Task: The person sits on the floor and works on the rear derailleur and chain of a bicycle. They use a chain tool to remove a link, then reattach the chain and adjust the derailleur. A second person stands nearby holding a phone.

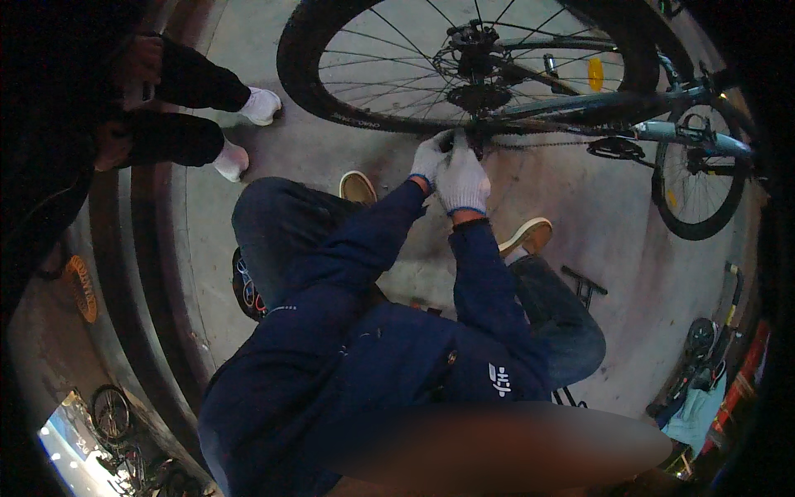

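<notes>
A bicycle's rear wheel (310,91) with a black tyre stands in front of me, with a sprocket cluster (479,98) at its hub. From near my fingers the chain (538,147) runs right towards the crank and pedal (617,149). My left hand (430,157), in a white knit glove with a blue cuff, is closed at a small dark part by the tyre's near edge. Close beside it, my right hand (464,180), gloved alike, has its fingers closed at the dark parts below the sprockets. What either hand grips is too small and dark to name.
At the left sits another person with dark trousers and white shoes (261,108). A black T-shaped tool (585,286) lies by my right knee. Another bicycle wheel (700,178) stands at the right, above a heap of gear (700,406). Dark steps (137,273) run along the left.
</notes>
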